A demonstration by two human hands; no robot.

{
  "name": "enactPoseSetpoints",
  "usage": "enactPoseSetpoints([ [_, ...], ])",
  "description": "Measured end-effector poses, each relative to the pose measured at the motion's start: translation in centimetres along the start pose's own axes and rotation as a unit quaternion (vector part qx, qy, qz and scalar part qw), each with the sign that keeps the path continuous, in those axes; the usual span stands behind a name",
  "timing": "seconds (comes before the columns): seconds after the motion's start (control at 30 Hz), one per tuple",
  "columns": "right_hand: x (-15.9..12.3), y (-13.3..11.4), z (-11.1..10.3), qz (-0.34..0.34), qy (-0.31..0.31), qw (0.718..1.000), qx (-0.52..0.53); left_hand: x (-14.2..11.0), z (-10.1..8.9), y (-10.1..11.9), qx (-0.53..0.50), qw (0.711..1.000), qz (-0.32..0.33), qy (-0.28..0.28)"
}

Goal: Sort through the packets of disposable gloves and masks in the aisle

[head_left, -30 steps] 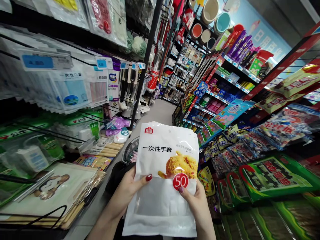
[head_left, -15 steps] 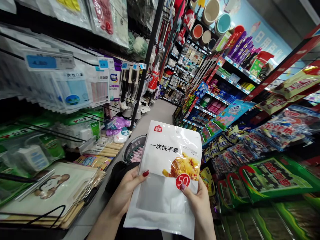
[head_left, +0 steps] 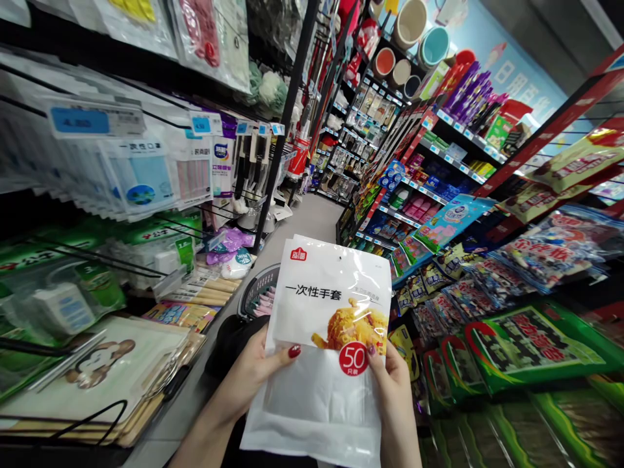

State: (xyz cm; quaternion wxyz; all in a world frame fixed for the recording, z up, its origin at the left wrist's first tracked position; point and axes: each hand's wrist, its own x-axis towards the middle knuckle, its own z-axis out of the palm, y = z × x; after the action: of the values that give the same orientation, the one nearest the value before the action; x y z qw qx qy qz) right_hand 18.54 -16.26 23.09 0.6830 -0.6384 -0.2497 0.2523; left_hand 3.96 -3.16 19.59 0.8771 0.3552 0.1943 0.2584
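Between my hands is a white plastic packet of disposable gloves (head_left: 312,390), with a fried-chicken picture, a red logo and a red "50" circle on its front. Its printed face is turned toward me. My left hand (head_left: 258,364) grips the left edge, its red-nailed thumb lying across the front. On the right edge, my right hand (head_left: 392,383) is closed with its thumb beside the red circle. The fingers behind the packet are hidden on both sides. Past the packet's left edge shows part of a grey basket (head_left: 258,286) with pink items in it.
To the left, hooks carry packs of masks (head_left: 141,175) and green-topped plug packs (head_left: 63,299); bags with a cartoon print (head_left: 97,364) hang lower. Snack bags (head_left: 531,351) crowd the right-hand rack. An aisle floor (head_left: 312,218) runs ahead between shelves.
The packet has shifted slightly left and tilted a little in my hands. My right thumb has moved up and off the red circle to its right side. Both hands keep their grip.
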Motion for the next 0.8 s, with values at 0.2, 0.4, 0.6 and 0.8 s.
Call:
enactPoseSetpoints([
  [0.2, -0.30, -0.44, 0.25, -0.001, 0.008, 1.000, -0.011, 0.04, -0.22, 0.02, 0.007, 1.000, 0.002, 0.001],
  [0.4, -0.72, -0.44, 0.56, -0.024, 0.044, 0.999, -0.015, 0.13, -0.22, 0.14, 0.007, 1.000, 0.000, 0.005],
  [0.6, -0.57, 0.24, -0.04, 0.002, 0.020, 1.000, -0.013, 0.21, -0.45, 0.17, 0.003, 1.000, 0.001, 0.002],
  [0.8, -0.70, 0.22, -0.11, -0.003, 0.015, 1.000, -0.024, -0.06, -0.48, 0.30, 0.004, 1.000, 0.005, 0.006],
])
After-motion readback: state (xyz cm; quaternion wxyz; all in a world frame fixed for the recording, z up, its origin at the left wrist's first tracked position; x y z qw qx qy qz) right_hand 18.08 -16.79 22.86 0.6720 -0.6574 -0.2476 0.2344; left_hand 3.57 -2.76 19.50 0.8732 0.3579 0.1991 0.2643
